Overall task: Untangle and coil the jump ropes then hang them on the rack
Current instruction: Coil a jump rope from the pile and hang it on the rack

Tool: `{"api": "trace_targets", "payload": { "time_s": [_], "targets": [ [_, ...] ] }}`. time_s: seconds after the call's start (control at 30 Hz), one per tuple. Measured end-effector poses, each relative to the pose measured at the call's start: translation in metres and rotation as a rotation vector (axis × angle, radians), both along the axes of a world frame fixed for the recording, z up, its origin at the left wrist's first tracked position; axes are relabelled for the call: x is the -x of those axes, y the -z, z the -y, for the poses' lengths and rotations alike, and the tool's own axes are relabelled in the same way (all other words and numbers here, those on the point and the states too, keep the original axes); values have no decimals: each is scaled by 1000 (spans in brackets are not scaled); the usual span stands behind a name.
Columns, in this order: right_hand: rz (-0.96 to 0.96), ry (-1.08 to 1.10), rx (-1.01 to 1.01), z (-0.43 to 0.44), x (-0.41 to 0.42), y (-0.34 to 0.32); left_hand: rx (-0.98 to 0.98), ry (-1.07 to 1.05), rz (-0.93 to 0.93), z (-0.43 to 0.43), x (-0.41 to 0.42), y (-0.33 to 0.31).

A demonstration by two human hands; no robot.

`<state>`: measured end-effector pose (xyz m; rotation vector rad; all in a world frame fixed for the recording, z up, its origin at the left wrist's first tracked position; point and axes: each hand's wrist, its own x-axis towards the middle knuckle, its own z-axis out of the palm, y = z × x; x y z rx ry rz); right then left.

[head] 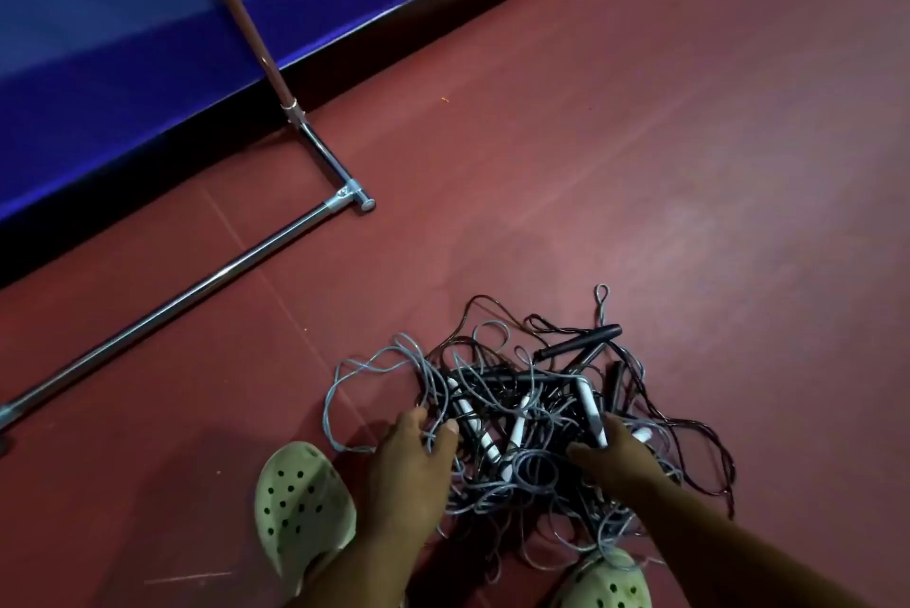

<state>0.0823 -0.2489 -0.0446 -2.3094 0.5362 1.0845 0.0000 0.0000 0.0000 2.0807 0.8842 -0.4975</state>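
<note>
The ropes (517, 410) lie in one tangled heap of grey and dark cords on the floor (689, 164), between and just beyond the hands, with white and black handles buried in it. The left hand (413, 455) is sunk into the heap's near left edge, fingers curled among grey cords; whether anything is gripped cannot be told. The lower end of a white handle (591, 410) appears to be pinched by the right hand (618, 452) between thumb and fingers. The untangling is judged barely begun: nothing is coiled, and nothing is seen hung on the rack (172, 297). Next, one handle would likely have to be lifted clear and its cord followed out loop by loop while the rest is held down. Open floor is offered beyond and right of the hands for laying out a freed rope. To the left and beyond, the rack's base bar and upright stand well apart from the heap, beside a blue panel (98, 90). Two clogs (300, 509) are planted just below the hands, the right one overlapped by stray cords, so a snag there may be expected.
</note>
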Motion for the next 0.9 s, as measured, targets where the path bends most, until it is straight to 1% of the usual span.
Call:
{"api": "trace_targets", "payload": {
  "time_s": [0.03, 0.1, 0.3, 0.33, 0.47, 0.57, 0.6, 0.7, 0.77, 0.83, 0.9],
  "targets": [
    [10, 29, -27, -1, -1, 4, 5, -20, 2, -2, 2, 4],
    [26, 39, -14, 0, -1, 8, 10, -22, 3, -2, 4, 10],
    [30, 15, 122, -7, 4, 20, 47, 3, -46, -2, 9, 18],
    [50, 28, 117, -9, 5, 17, 59, 6, -58, -1, 8, 19],
    [232, 93, 2, -33, 18, 1, 143, 15, -42, 0, 2, 17],
    [387, -28, -47, -62, 37, -16, 208, -1, -43, 7, -7, 10],
    [411, -39, -68, -71, 44, -23, 243, -7, -48, 11, -10, 7],
    [407, -48, -124, -91, 66, -38, 372, -48, -57, 21, -17, 2],
    [409, -80, -161, -96, 78, -43, 374, -22, -42, 24, -20, -5],
    [433, -174, -187, -97, 85, -50, 367, -20, -20, 27, -22, -9],
    [443, -283, -227, -96, 87, -55, 414, -74, -22, 30, -24, -12]
  ]
}}
